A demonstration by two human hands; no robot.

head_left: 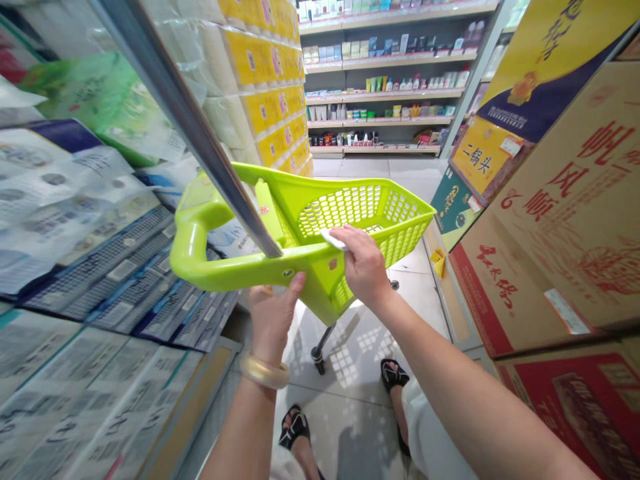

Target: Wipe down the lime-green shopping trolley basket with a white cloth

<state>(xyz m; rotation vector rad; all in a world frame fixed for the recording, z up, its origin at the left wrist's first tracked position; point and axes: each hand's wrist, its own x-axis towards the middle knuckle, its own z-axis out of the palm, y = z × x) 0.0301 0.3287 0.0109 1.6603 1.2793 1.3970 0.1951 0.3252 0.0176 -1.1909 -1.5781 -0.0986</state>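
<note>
A lime-green plastic shopping cart point(360, 207) stands in the aisle just ahead of me. My left hand point(273, 313), with a pale bangle on the wrist, grips the cart's thick handle from below, thumb up against it. My right hand point(363, 263) rests on the near rim of the basket, fingers closed on a small white flat object point(333, 239) that I cannot make out clearly. The basket's inside looks bare where it shows.
Shelves of packaged tissue and paper goods point(90, 220) line the left, with a metal shelf post point(200, 133) slanting across. Stacked red and yellow cardboard boxes point(560, 220) fill the right. A shelf of bottles point(385, 87) closes the aisle's far end. My sandalled feet point(345, 407) stand on pale tiles.
</note>
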